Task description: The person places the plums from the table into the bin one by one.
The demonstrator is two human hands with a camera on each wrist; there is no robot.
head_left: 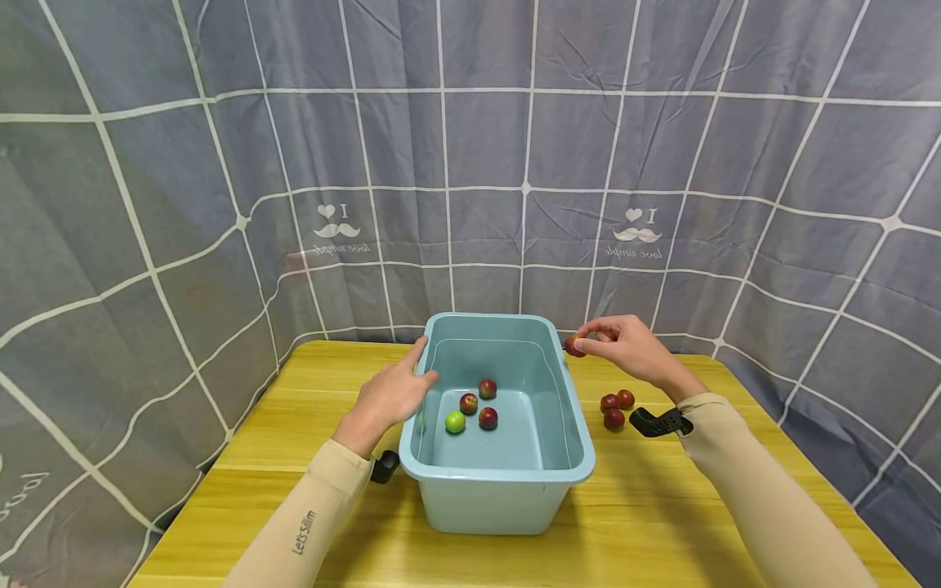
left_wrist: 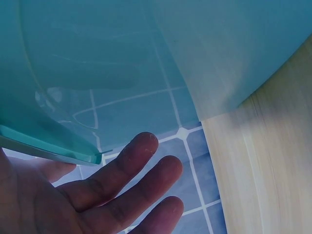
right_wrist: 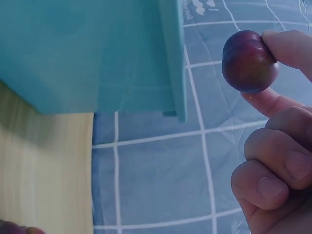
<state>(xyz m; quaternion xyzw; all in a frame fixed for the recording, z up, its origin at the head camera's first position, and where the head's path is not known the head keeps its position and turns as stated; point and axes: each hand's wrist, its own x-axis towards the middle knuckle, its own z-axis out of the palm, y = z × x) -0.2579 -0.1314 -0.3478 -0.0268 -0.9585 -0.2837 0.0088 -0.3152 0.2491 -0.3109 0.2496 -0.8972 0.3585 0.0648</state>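
Note:
My right hand [head_left: 623, 346] pinches a dark red plum [right_wrist: 249, 62] between thumb and index finger, the other fingers curled beneath. It is held just beyond the right rim of a pale blue plastic bin [head_left: 496, 475], about rim height. My left hand [head_left: 391, 392] rests at the bin's left rim, the thumb reaching over the inside. In the left wrist view its fingers [left_wrist: 163, 178] extend loosely along the outer wall. Inside the bin lie several red plums [head_left: 488, 419] and one green round fruit [head_left: 455, 422].
Three more red plums [head_left: 613, 420] sit close together on the yellow wood-grain table [head_left: 353, 523], right of the bin and by the right wrist. A grey grid-patterned curtain [head_left: 485, 229] hangs around the back and sides. Black straps [head_left: 662, 422] are on the wrists.

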